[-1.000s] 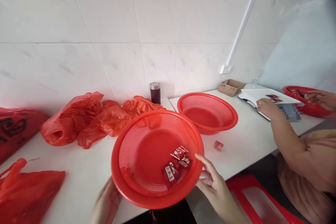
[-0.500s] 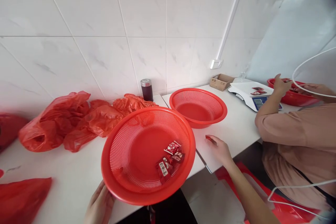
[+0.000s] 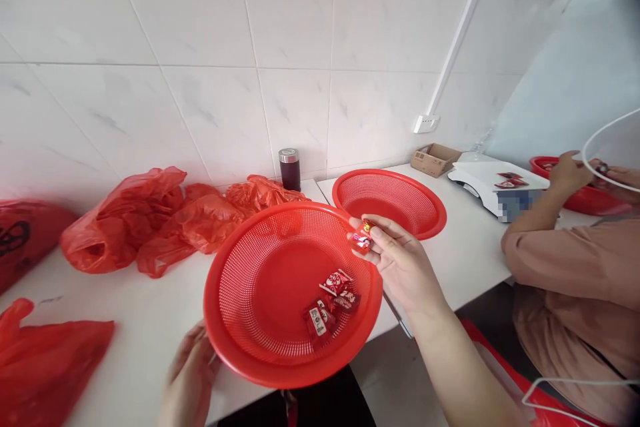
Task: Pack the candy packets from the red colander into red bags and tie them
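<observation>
At a white table (image 3: 150,320) by a tiled wall (image 3: 200,7), a right hand (image 3: 395,250) pinches a small red packet (image 3: 362,240) between its fingertips, at the rim of a tilted red basket (image 3: 285,280). A left hand (image 3: 191,370) cups the basket's near left side; its fingertips are hidden, so I cannot tell how firmly they grip. The work looks partly done: a few packets (image 3: 319,321) lie inside, the pinched one not yet among them. What remains is hard to judge from here. A second basket (image 3: 360,200) stands behind; a co-worker (image 3: 565,257) sits near a scale (image 3: 477,177).
</observation>
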`<action>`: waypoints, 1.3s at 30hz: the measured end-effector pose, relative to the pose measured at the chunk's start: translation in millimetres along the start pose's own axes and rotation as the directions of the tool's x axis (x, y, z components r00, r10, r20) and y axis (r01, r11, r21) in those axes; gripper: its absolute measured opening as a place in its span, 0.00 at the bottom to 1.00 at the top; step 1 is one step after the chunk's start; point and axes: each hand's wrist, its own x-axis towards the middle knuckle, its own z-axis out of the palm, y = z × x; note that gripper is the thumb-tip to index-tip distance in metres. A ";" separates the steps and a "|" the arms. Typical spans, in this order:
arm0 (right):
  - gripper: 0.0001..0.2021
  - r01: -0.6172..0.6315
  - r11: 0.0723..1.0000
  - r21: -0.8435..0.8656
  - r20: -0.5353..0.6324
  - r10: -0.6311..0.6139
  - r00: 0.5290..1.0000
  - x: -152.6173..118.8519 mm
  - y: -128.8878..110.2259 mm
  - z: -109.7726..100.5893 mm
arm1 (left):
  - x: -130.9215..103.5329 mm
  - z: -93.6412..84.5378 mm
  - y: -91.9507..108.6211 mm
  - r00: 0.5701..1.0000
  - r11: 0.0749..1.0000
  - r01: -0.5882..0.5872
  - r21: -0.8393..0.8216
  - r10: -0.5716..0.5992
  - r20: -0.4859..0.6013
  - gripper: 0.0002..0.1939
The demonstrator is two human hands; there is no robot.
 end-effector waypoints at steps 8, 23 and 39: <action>0.09 0.130 0.991 0.031 0.031 -0.131 0.991 2.5 9.1 69.6 | -49.2 77.6 84.9 0.769 0.792 -0.606 0.070 0.561 0.307 0.07; 0.10 0.232 0.921 -0.314 0.121 -0.204 0.971 6.9 17.0 86.0 | -67.7 133.3 72.6 0.655 0.900 -0.429 0.071 0.256 0.711 0.10; 0.13 -0.110 0.993 0.047 0.248 0.095 0.964 9.2 7.1 84.2 | -80.8 137.9 72.4 0.604 0.942 -0.334 -0.042 0.248 0.758 0.09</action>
